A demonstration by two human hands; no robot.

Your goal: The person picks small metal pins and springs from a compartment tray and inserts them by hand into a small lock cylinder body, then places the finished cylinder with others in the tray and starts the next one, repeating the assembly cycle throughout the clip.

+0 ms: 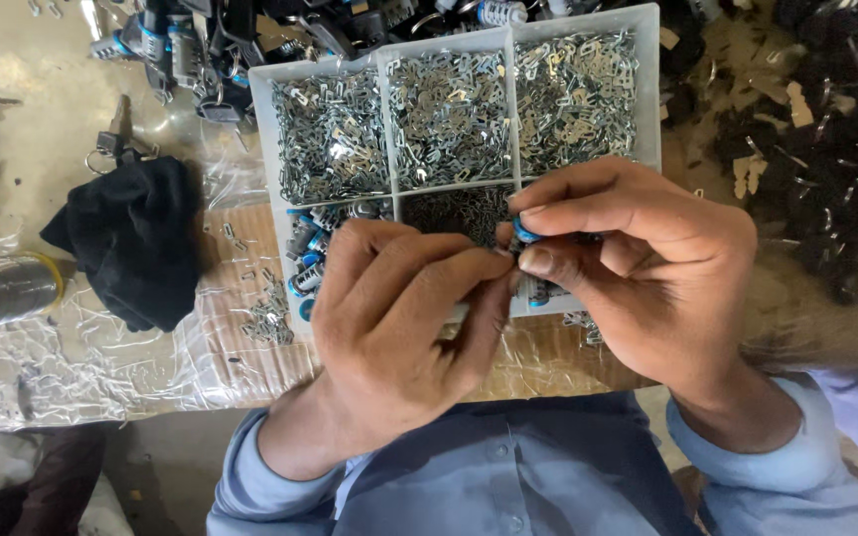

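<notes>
Two hands meet over a white parts tray on a cluttered workbench.

Head view: the bench [42, 129] is a pale, worn surface, partly covered by crinkled clear plastic sheet [81, 357] over a brown board. The white divided tray [647, 89] sits at the middle – its three upper compartments hold heaps of small silver metal clips, a lower one a dark mass of tiny parts, the lower-left one blue-ringed cylinders. The right hand [647, 268] has thumb and forefinger clamped on a small blue-ringed cylinder [524, 232], held just above the tray's lower row. The left hand [399, 318] touches it, fingertips pinched together against that piece; what they grip is hidden. A black cloth [131, 238] lies to the left, beside a metal roll with a yellow end [2, 288]. Black parts – keys among them – pile along the top edge and the right.
</notes>
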